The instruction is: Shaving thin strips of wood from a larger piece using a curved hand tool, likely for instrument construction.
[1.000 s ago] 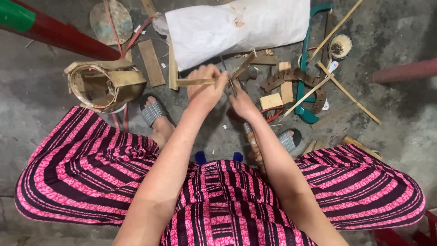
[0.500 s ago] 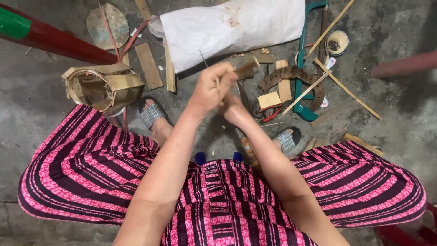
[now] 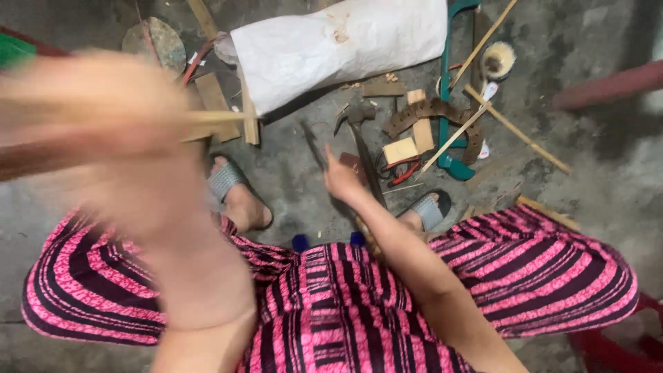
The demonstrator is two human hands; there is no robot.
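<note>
My left hand (image 3: pixel 117 138) is raised close to the camera and badly blurred. It is closed on a thin bamboo strip (image 3: pixel 217 117) that sticks out to the right. My right hand (image 3: pixel 343 181) is low over the concrete floor between my feet, closed on a dark-bladed knife (image 3: pixel 314 146) whose blade points up and to the left. The two hands are well apart. A hammer (image 3: pixel 359 116) lies just beyond my right hand, its handle running toward my wrist.
A white sack (image 3: pixel 338 45) lies at the top. Right of it are a green saw frame (image 3: pixel 445 90), wooden blocks (image 3: pixel 400 149), long bamboo sticks (image 3: pixel 514 131), a curved wooden piece (image 3: pixel 431 109) and red pliers (image 3: pixel 400 173). My feet wear grey sandals (image 3: pixel 226 179).
My left hand has swung up and left toward the camera with the bamboo strip. My right hand has dropped toward the floor, so the hands have separated.
</note>
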